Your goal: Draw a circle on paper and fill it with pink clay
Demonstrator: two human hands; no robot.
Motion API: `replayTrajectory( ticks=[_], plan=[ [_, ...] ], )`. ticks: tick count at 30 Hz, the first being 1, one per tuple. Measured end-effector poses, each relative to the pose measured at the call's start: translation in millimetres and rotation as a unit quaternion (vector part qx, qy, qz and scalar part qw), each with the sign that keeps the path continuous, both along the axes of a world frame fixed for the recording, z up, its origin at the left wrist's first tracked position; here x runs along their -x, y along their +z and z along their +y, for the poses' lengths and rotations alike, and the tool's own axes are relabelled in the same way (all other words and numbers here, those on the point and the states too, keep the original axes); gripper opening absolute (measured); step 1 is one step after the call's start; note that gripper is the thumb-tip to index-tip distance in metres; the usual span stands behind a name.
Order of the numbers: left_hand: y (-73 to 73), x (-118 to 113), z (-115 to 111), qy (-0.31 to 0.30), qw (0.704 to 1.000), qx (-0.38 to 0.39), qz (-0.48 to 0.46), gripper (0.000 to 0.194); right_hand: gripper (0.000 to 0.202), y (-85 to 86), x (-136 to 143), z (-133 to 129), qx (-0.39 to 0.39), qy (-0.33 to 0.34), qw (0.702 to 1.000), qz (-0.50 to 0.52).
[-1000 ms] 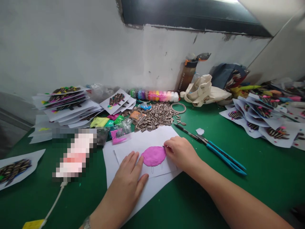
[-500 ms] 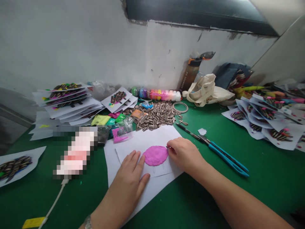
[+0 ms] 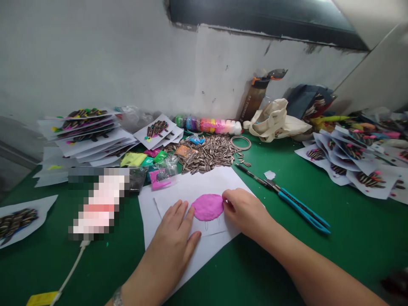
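A flat oval of pink modelling clay (image 3: 208,208) lies on a small white sheet (image 3: 183,225), with pencilled leg-like loops below it. Under that sheet is a larger sheet of white paper (image 3: 219,175). My left hand (image 3: 174,236) rests flat on the paper, fingers stretched out, the fingertips at the clay's left edge. At the clay's right edge my right hand (image 3: 244,208) has thumb and forefinger pinched together. Whatever is between those fingertips is hidden or too small to name.
Sunflower seeds (image 3: 210,155) are heaped behind the paper, beside several clay packets (image 3: 134,159). Blue tweezers (image 3: 302,210) and a pen (image 3: 250,174) lie to the right. Seed pictures are stacked left (image 3: 95,142) and right (image 3: 347,157). A bottle (image 3: 253,100) stands by the wall.
My right hand has shifted very slightly, its pinch staying at the clay's right edge. A small dark bit at its fingertips is no longer visible. The left hand stays in place.
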State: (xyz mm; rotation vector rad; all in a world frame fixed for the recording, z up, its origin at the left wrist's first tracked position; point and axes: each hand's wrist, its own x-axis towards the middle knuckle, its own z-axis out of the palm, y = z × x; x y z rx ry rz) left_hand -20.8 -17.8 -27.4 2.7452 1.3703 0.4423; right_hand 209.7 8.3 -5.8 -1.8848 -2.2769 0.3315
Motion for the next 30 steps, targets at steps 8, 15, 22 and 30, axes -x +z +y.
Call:
replayTrajectory(
  ticks=[8, 15, 22, 30],
  plan=[
    [-0.9, 0, -2, 0.008, 1.000, 0.008, -0.002, 0.045, 0.011, -4.4, -2, 0, 0.002, 0.007, 1.000, 0.024],
    [0.8, 0, -2, 0.006, 1.000, 0.003, 0.008, 0.046, 0.013, -4.0, -2, 1, 0.003, 0.008, 1.000, 0.030],
    [0.8, 0, -2, 0.003, 1.000, 0.002, 0.010, 0.047, 0.014, -3.9, -8, -1, 0.020, -0.010, 0.997, 0.071],
    [-1.5, 0, -1, 0.003, 1.000, 0.011, -0.012, 0.047, 0.012, -7.8, -8, -7, -0.020, -0.001, 0.996, 0.091]
  ],
)
